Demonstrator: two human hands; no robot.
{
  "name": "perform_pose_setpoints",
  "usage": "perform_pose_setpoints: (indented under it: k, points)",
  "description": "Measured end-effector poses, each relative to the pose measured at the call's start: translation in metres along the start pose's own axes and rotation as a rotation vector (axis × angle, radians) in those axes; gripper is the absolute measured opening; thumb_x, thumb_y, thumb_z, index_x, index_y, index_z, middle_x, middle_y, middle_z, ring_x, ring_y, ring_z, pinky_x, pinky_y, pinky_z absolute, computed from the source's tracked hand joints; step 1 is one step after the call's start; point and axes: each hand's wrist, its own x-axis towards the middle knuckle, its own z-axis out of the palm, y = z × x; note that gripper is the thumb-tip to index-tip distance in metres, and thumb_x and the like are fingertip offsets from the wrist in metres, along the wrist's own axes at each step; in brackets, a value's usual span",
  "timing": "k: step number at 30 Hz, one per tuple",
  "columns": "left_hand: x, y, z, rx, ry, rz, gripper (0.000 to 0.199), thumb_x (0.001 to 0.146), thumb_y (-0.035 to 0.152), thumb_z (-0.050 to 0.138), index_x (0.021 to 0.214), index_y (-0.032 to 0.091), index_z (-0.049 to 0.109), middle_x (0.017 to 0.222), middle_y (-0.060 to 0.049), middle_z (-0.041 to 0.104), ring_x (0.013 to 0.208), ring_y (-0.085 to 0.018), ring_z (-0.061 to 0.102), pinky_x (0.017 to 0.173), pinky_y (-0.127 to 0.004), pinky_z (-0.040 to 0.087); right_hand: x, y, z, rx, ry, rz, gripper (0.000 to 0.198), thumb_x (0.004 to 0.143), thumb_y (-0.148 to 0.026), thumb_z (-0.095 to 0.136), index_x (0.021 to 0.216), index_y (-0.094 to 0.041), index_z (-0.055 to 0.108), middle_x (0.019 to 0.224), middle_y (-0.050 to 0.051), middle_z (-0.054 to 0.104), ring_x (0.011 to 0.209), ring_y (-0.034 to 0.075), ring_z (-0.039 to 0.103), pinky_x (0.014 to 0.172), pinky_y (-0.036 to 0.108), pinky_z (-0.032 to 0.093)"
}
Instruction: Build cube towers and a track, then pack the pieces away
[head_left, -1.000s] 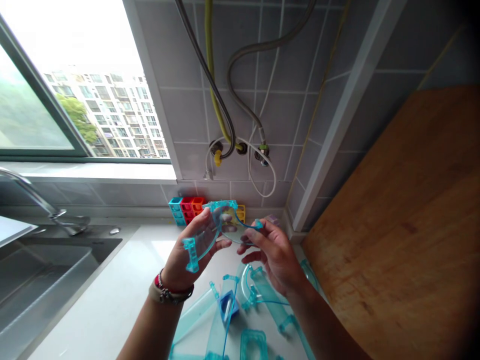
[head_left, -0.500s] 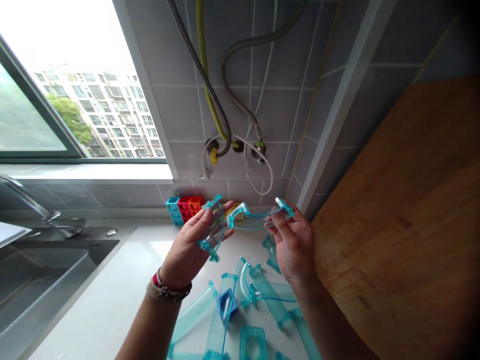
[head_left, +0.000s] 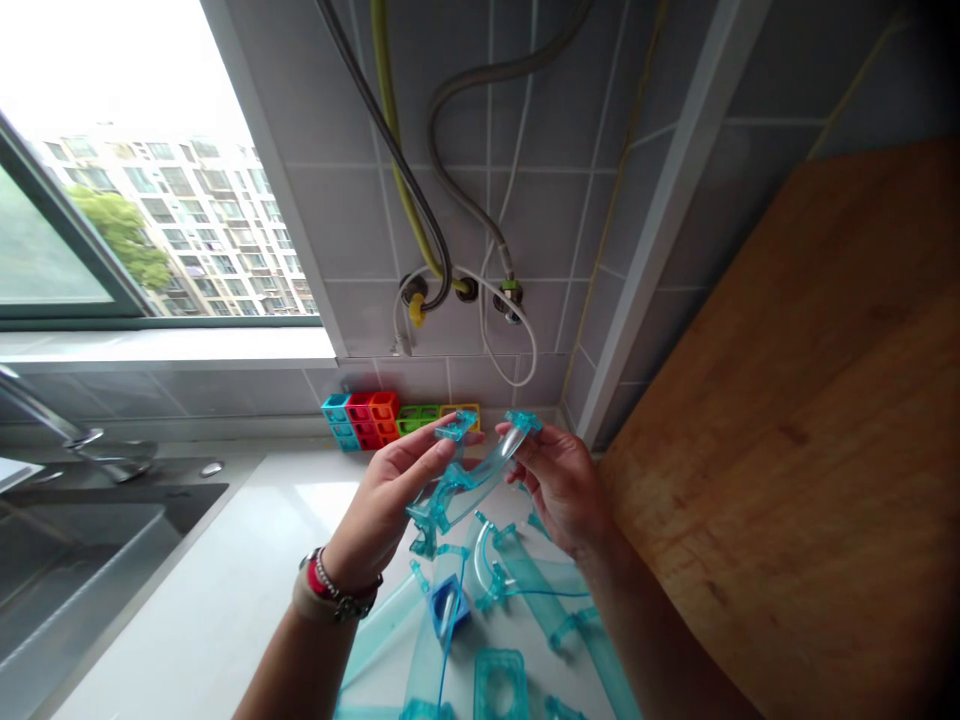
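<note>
In my left hand (head_left: pixel 390 495) is a clear curved track piece with teal ends (head_left: pixel 424 525), pinched between thumb and fingers. My right hand (head_left: pixel 559 485) grips the upper end of a second curved track piece (head_left: pixel 491 465), also clear with teal connectors. The lower end of this second piece meets or overlaps the first near my left hand; whether they are joined I cannot tell. Below my hands, several translucent teal track pieces (head_left: pixel 529 580) lie on the white counter (head_left: pixel 247 590). Among them are a dark blue block (head_left: pixel 448 608) and a teal rectangular piece with a round hole (head_left: pixel 500 685).
Coloured cube blocks (head_left: pixel 360 420) line the back wall. On the left is a steel sink (head_left: pixel 90 560) with a faucet (head_left: pixel 82 435), below a window. Hoses (head_left: pixel 427 210) hang from the tiled wall. A large wooden board (head_left: pixel 795 430) leans at the right.
My hands have come closer together. The right-hand track piece has swung down and left, its lower end now at the left-hand piece, which has turned. The view has shifted slightly.
</note>
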Motion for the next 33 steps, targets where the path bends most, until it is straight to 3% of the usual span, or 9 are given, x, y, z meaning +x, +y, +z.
perform_pose_setpoints:
  k: [3,6,11,14,19,24,33]
  points:
    - [0.001,0.000,0.002,0.031,0.040,-0.005,0.057,0.088,0.039,0.082,0.140,0.022,0.067,0.126,-0.014,0.077,0.096,-0.028,0.080,0.073,-0.028,0.063,0.000,0.000,0.000,0.027,0.058,-0.028,0.027,0.075,-0.044,0.088,0.087,-0.021,0.078,0.081,0.000,0.071,0.058,0.009,0.051,0.052,0.022,0.046]
    - [0.000,0.001,0.004,0.044,0.081,-0.004,0.063,0.087,0.041,0.082,0.144,0.022,0.063,0.130,-0.016,0.075,0.093,-0.031,0.080,0.066,-0.030,0.064,-0.001,0.000,-0.001,-0.019,0.071,-0.073,0.031,0.078,-0.050,0.084,0.087,-0.022,0.075,0.077,0.000,0.069,0.056,0.011,0.052,0.050,0.023,0.045]
    - [-0.003,0.001,0.008,0.113,0.062,0.041,0.062,0.088,0.042,0.080,0.143,0.021,0.064,0.127,-0.015,0.076,0.102,-0.033,0.078,0.071,-0.034,0.068,-0.005,0.001,0.001,-0.239,0.029,-0.205,0.032,0.082,-0.051,0.082,0.090,-0.022,0.070,0.075,-0.001,0.068,0.062,0.013,0.058,0.057,0.026,0.048]
    - [-0.004,-0.001,0.012,0.129,0.021,0.033,0.059,0.089,0.040,0.079,0.142,0.020,0.064,0.123,-0.014,0.077,0.102,-0.032,0.078,0.073,-0.035,0.068,-0.006,0.006,0.007,-0.248,0.070,-0.241,0.034,0.078,-0.047,0.087,0.089,-0.023,0.066,0.075,-0.002,0.065,0.066,0.014,0.060,0.062,0.027,0.050]
    - [-0.006,-0.007,0.020,0.121,0.015,0.039,0.056,0.092,0.040,0.076,0.142,0.021,0.061,0.123,-0.012,0.075,0.101,-0.029,0.077,0.075,-0.036,0.069,-0.008,0.016,0.011,-0.251,0.125,-0.283,0.028,0.089,-0.046,0.078,0.090,-0.022,0.063,0.078,-0.003,0.063,0.071,0.013,0.058,0.066,0.026,0.048]
    - [-0.007,-0.011,0.027,0.128,0.015,0.051,0.055,0.092,0.040,0.076,0.141,0.022,0.061,0.132,-0.012,0.071,0.112,-0.029,0.072,0.078,-0.033,0.068,-0.006,0.022,0.007,-0.262,0.159,-0.276,0.029,0.089,-0.048,0.076,0.093,-0.022,0.064,0.087,0.000,0.068,0.078,0.016,0.062,0.071,0.027,0.050]
    - [-0.005,-0.019,0.024,0.213,0.011,0.110,0.052,0.091,0.037,0.077,0.139,0.024,0.060,0.141,-0.010,0.064,0.093,-0.019,0.076,0.079,-0.029,0.067,-0.003,0.025,0.005,-0.229,0.171,-0.269,0.027,0.089,-0.046,0.077,0.093,-0.022,0.066,0.084,-0.001,0.066,0.077,0.016,0.063,0.070,0.028,0.050]
